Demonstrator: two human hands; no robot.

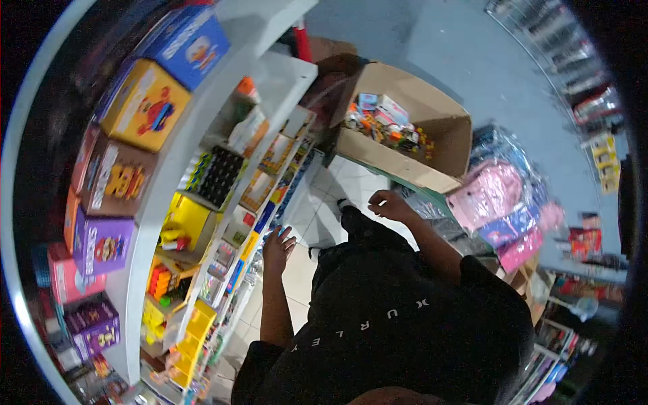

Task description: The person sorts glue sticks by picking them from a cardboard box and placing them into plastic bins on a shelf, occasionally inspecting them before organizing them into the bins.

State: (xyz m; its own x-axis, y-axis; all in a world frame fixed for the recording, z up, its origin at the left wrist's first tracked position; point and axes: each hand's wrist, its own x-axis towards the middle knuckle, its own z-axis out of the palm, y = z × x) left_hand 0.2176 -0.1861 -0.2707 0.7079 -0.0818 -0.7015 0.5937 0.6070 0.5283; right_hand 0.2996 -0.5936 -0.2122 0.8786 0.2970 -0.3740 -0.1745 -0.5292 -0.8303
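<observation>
My left hand (278, 247) hangs beside the lower shelves, its fingers apart and nothing seen in it. To the right, my right hand (388, 204) is in front of the body with fingers curled and thumb near them; whether something small lies between them is hidden. Nearest to it stands an open cardboard box (405, 165) holding many small colourful toys (391, 128). Both hands are apart from the box and the shelves.
White shelves (162, 209) on the left bear character boxes, including a yellow box (152, 104), and small goods. Pink plastic-wrapped items (489, 196) lie right of the cardboard box. White floor tiles (320, 226) show between the shelves and my legs. Packages hang at upper right.
</observation>
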